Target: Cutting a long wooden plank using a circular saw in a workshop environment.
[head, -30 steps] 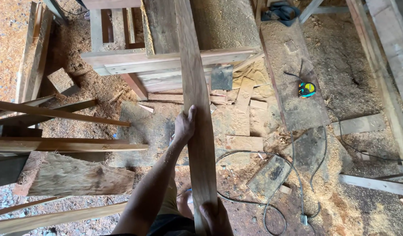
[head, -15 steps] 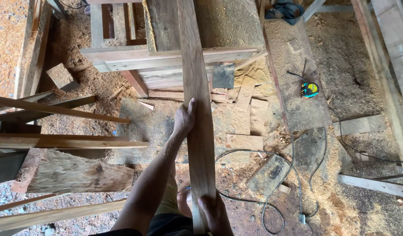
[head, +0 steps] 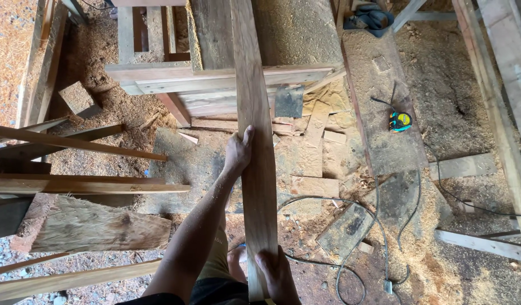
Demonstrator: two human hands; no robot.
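A long narrow wooden plank (head: 255, 113) runs from the bottom middle of the view up to the top edge, over a stack of boards (head: 215, 79). My left hand (head: 238, 153) grips the plank's left edge about halfway along, thumb on top. My right hand (head: 276, 271) holds the plank's near end at the bottom of the view, fingers wrapped under it. My bare foot shows below, beside the plank.
Sawdust covers the floor. Long slats (head: 74, 141) and a rough slab (head: 96, 226) lie at left. A small wood block (head: 77, 97) sits upper left. A tape measure (head: 400, 120) and black cables (head: 379, 226) lie at right, beside pale beams (head: 509, 113).
The plank and both hands have stayed nearly as they were; the view has shifted slightly and my left hand sits a little higher along the plank's edge.
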